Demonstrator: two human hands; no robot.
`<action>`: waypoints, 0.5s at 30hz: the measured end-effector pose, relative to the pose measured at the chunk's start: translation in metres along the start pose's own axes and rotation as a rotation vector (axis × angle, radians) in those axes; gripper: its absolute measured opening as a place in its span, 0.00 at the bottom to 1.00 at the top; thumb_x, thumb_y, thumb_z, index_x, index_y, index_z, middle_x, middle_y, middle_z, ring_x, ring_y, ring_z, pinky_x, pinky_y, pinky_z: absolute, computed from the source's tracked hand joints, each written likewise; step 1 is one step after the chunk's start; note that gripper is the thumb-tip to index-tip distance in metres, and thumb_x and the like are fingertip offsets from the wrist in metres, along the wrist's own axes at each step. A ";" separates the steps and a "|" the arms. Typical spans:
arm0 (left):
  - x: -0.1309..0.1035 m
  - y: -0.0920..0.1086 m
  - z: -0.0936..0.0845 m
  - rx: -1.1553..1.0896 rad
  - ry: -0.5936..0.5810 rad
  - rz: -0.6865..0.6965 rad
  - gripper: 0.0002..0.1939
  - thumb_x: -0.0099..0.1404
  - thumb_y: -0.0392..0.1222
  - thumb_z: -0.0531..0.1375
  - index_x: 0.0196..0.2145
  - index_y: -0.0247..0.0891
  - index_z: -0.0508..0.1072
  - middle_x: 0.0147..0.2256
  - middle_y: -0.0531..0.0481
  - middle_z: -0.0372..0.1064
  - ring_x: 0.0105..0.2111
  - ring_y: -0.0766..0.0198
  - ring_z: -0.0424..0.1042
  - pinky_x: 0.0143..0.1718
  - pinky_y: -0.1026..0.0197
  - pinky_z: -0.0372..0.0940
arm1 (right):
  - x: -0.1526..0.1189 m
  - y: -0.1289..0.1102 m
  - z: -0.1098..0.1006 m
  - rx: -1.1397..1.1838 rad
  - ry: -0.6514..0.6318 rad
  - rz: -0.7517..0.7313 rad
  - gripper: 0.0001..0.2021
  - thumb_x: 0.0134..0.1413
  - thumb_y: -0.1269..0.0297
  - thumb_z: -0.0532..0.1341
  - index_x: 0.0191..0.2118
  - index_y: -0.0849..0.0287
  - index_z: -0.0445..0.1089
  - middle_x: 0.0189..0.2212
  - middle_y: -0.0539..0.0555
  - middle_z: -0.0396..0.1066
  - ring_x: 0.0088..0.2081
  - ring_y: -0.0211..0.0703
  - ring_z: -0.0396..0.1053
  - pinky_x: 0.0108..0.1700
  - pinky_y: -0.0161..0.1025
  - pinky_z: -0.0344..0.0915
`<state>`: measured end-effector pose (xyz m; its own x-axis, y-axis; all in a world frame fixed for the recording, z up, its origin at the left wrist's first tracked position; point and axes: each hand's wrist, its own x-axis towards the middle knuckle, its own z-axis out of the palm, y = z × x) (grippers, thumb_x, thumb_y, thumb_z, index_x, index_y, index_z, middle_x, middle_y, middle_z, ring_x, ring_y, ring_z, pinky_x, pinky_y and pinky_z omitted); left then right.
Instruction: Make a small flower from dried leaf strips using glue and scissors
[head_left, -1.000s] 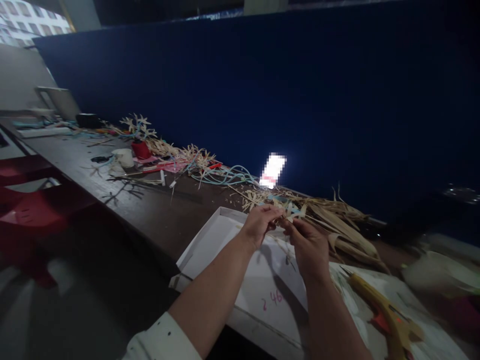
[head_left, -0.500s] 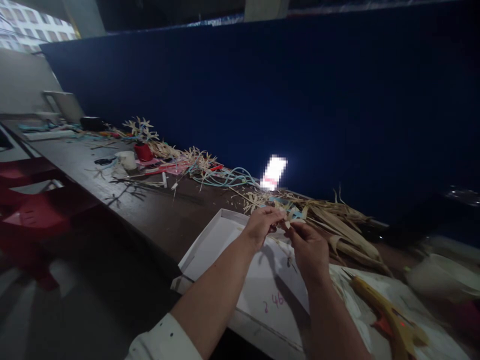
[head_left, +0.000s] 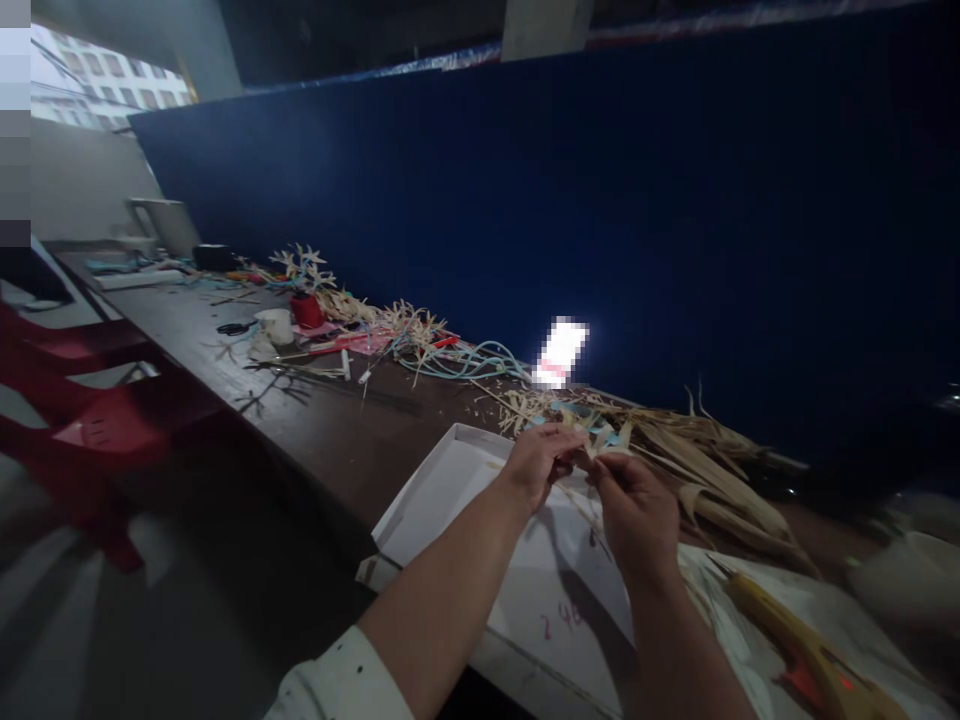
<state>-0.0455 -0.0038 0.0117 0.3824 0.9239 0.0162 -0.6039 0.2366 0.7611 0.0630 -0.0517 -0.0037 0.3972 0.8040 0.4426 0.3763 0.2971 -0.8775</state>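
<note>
My left hand (head_left: 541, 462) and my right hand (head_left: 639, 505) meet above a shallow white box (head_left: 442, 500) with purple writing on it. The fingers of both hands pinch a small pale piece of dried leaf (head_left: 583, 458), partly hidden between them. From it a thin stem hangs down over the box. Just beyond my hands lie pale shavings (head_left: 517, 408) and bits of light blue material. To the right of them spreads a bundle of dried brown leaves (head_left: 720, 480).
A yellow glue gun (head_left: 795, 625) rests at the lower right. Farther left on the brown table (head_left: 352, 430) are blue tubing (head_left: 480, 360), a red spool (head_left: 306, 310), a white cup (head_left: 275, 325) and scissors (head_left: 234, 328). A red chair (head_left: 97, 430) stands at the left; a blue partition (head_left: 450, 200) rises behind.
The whole view has shifted, so the scene sits slightly farther right and lower. Both hands stay together on the leaf piece, their fingers slightly repositioned.
</note>
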 end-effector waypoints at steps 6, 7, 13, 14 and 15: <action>0.003 0.000 -0.002 0.057 0.034 0.013 0.14 0.43 0.44 0.67 0.21 0.32 0.68 0.18 0.54 0.61 0.18 0.75 0.57 0.19 0.69 0.45 | 0.000 -0.006 -0.001 0.023 -0.053 0.149 0.16 0.44 0.53 0.64 0.34 0.61 0.75 0.24 0.51 0.70 0.23 0.37 0.63 0.26 0.34 0.59; 0.003 0.000 -0.003 0.069 0.038 0.017 0.14 0.43 0.44 0.67 0.21 0.32 0.68 0.18 0.55 0.61 0.18 0.75 0.57 0.19 0.68 0.45 | 0.000 -0.006 -0.001 0.019 -0.061 0.147 0.16 0.43 0.53 0.64 0.34 0.61 0.75 0.24 0.51 0.70 0.23 0.38 0.63 0.26 0.35 0.59; 0.004 0.001 -0.003 0.099 0.039 0.008 0.16 0.44 0.46 0.67 0.20 0.33 0.67 0.18 0.57 0.58 0.18 0.76 0.55 0.20 0.68 0.46 | 0.000 -0.003 -0.001 0.032 -0.130 0.132 0.18 0.43 0.51 0.65 0.35 0.60 0.74 0.25 0.50 0.70 0.26 0.40 0.67 0.30 0.35 0.63; 0.004 0.002 -0.003 0.105 0.039 0.003 0.16 0.44 0.47 0.67 0.20 0.33 0.67 0.18 0.56 0.58 0.18 0.76 0.55 0.20 0.68 0.46 | 0.000 -0.004 -0.001 0.042 -0.131 0.138 0.18 0.42 0.51 0.65 0.35 0.60 0.74 0.24 0.50 0.70 0.27 0.41 0.67 0.30 0.36 0.63; 0.003 0.002 -0.003 0.107 0.039 0.000 0.16 0.43 0.47 0.67 0.20 0.33 0.67 0.18 0.56 0.59 0.18 0.76 0.55 0.20 0.68 0.46 | 0.000 -0.004 -0.001 0.046 -0.126 0.147 0.17 0.42 0.51 0.65 0.34 0.60 0.74 0.24 0.51 0.70 0.26 0.41 0.67 0.30 0.36 0.64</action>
<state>-0.0475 0.0008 0.0110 0.3533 0.9355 -0.0072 -0.5250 0.2046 0.8261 0.0627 -0.0535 0.0002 0.3365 0.8976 0.2847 0.2822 0.1923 -0.9399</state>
